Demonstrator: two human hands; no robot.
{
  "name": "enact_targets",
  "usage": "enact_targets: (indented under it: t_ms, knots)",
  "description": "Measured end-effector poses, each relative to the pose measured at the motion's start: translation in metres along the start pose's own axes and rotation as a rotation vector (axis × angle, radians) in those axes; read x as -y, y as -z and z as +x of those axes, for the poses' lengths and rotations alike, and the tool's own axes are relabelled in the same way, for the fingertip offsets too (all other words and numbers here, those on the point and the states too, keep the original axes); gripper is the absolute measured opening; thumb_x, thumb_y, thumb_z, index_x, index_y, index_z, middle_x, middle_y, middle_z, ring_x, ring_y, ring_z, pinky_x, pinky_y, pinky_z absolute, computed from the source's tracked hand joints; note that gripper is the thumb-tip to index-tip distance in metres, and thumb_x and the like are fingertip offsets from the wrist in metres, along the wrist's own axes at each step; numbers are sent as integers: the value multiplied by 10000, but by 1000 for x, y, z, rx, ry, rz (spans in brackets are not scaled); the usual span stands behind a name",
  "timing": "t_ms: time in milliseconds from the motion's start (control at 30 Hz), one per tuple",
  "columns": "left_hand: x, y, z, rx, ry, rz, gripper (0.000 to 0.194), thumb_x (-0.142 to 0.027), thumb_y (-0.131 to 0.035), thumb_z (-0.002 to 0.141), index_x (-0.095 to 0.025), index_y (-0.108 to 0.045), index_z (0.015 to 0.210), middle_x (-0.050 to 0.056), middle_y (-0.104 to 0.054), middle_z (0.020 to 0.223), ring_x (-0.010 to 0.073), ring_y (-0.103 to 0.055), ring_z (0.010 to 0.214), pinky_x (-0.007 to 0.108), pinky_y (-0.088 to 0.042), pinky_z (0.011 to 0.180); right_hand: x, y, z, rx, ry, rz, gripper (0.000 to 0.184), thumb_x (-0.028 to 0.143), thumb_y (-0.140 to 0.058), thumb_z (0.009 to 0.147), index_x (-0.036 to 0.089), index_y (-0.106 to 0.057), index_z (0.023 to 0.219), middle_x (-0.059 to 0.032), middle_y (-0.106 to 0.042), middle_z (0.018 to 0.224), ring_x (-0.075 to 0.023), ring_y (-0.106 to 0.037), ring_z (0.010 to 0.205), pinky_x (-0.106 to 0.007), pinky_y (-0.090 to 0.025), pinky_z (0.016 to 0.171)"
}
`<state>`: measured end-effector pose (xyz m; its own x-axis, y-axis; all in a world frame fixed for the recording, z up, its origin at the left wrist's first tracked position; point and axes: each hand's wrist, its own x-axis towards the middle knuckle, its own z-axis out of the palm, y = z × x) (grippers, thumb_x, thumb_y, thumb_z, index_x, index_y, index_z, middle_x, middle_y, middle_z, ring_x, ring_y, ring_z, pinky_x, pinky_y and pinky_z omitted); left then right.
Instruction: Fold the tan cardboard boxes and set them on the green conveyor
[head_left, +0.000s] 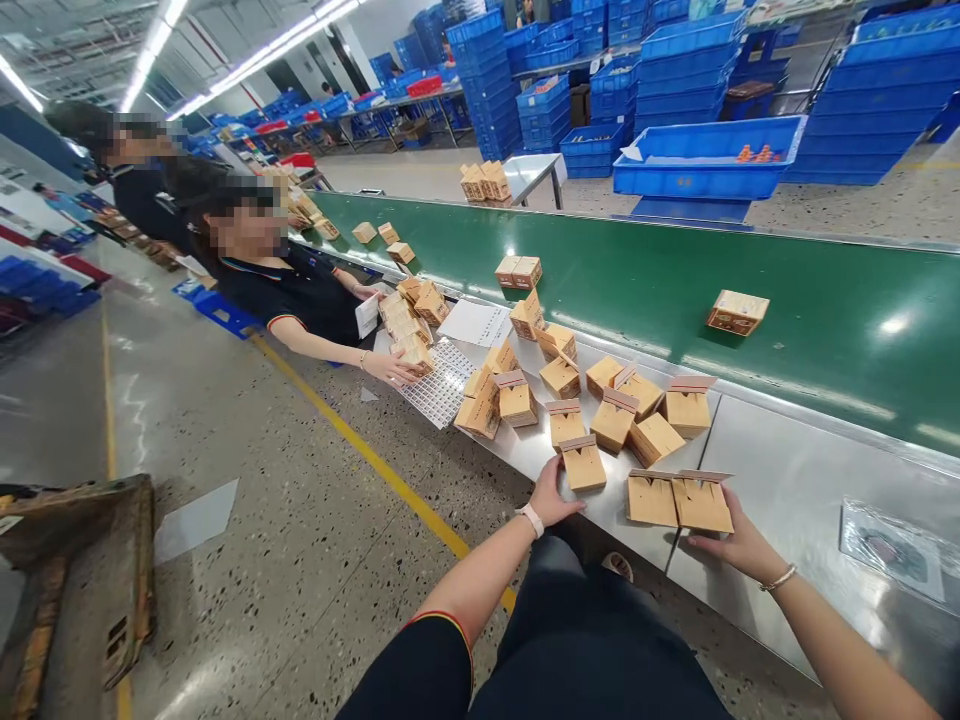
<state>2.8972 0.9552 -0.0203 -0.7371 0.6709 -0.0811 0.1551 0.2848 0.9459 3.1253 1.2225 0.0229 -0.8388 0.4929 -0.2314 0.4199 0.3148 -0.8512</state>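
You're at the open-flapped kraft cartons [583,467]; their flaps [577,442] look due for folding.
Left hand [550,495], fingers wide beside them; right hand [739,543], fingers wide against another carton [703,505].

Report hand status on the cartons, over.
Left hand beside carton; right hand at open carton; more cartons crowd the steel table.

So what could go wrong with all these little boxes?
The right hand rests on an open cardboard carton near the edge of the steel table, so the carton could slip off onto the floor. The left hand is close to crowded cartons, and a bump could knock them over.
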Motion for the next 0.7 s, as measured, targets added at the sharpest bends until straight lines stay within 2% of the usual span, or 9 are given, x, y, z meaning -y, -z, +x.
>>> enact_targets:
  t_ms: [100,200,333,433,533,600,700]
  knots:
    - [0,-5,11,156,-68,42,808,-147,-767,572,-179,-438,1309,139,-535,1324,323,-487,1259,517,-344,1105,8,-12,5,-38,2,-11,924,635,-709,554,184,-321,1262,-186,-594,1186,-374,-589,1093,-528,-498,933]
    - [-2,-5,8,249,-140,4,787,-137,-702,648,-188,-399,1373,137,-508,1375,312,-467,1293,501,-349,1117,14,-34,1,-95,-29,-6,874,641,-687,564,206,-318,1226,-154,-603,1151,-346,-599,1074,-508,-507,918]
    - [3,17,0,288,-137,-6,813,-148,-695,672,-199,-365,1413,140,-488,1398,313,-457,1307,489,-375,1108,19,-64,-3,-113,-10,19,864,659,-687,567,219,-335,1221,-154,-558,1224,-333,-575,1116,-506,-477,968]
    - [16,44,-7,202,20,59,671,-91,-658,665,-159,-477,1307,165,-540,1310,290,-561,1187,468,-451,1035,17,-77,-10,-215,40,33,938,688,-701,556,211,-319,1268,-184,-447,1353,-355,-494,1225,-526,-422,1033]
    - [17,68,1,-22,156,102,407,-99,-595,733,-152,-576,1136,136,-625,1108,230,-635,1016,397,-535,886,10,-78,-30,-326,18,18,1052,727,-683,558,197,-238,1350,-210,-336,1425,-393,-406,1300,-564,-421,1026]
    - [5,75,21,-107,132,103,355,-146,-614,756,-163,-594,1111,120,-637,1085,202,-645,936,357,-549,819,6,-73,-47,-382,11,-12,1056,728,-667,584,201,-214,1379,-205,-269,1464,-398,-367,1331,-560,-441,1013]
    - [-25,67,63,-66,103,60,498,-208,-684,738,-179,-574,1223,131,-618,1213,170,-641,854,329,-545,802,3,-59,-69,-512,-7,-48,1046,717,-670,593,222,-216,1395,-174,-260,1469,-380,-398,1313,-532,-478,995]
